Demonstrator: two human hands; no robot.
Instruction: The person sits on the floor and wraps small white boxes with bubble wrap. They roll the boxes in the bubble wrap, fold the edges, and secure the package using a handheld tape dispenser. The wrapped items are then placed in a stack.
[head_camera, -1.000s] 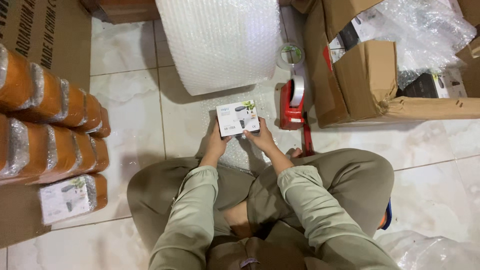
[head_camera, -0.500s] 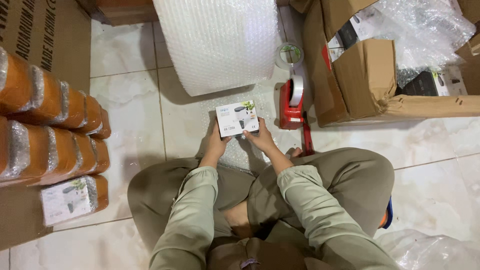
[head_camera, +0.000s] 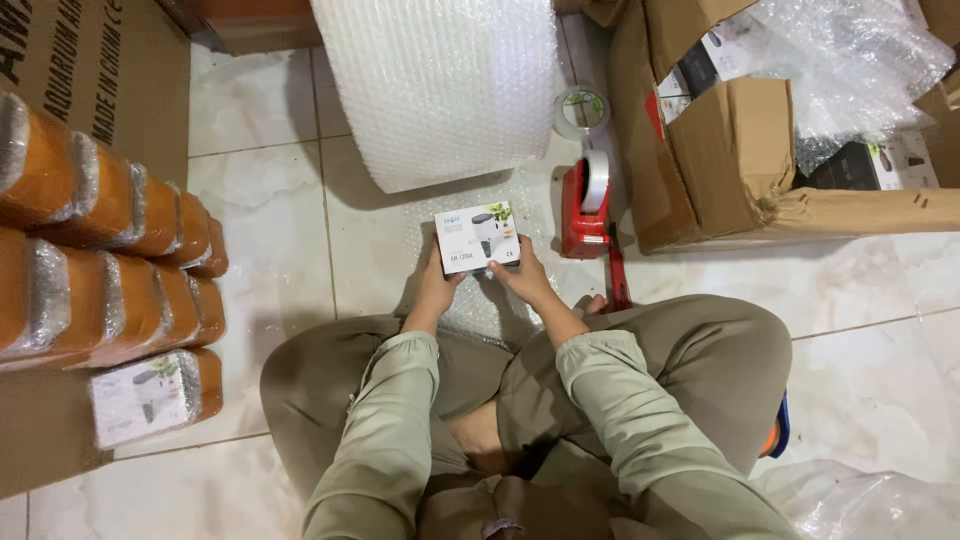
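Small box held in both hands above bubble wrap.
Left hand (head_camera: 432, 288) and right hand (head_camera: 522, 278) each kept a grip grasping the small white box (head_camera: 479, 237); red tape dispenser (head_camera: 586, 205) stood right of it.

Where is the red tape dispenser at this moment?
In the head view, the red tape dispenser stands on the tiled floor, just right of the small white box and left of the open cardboard carton.
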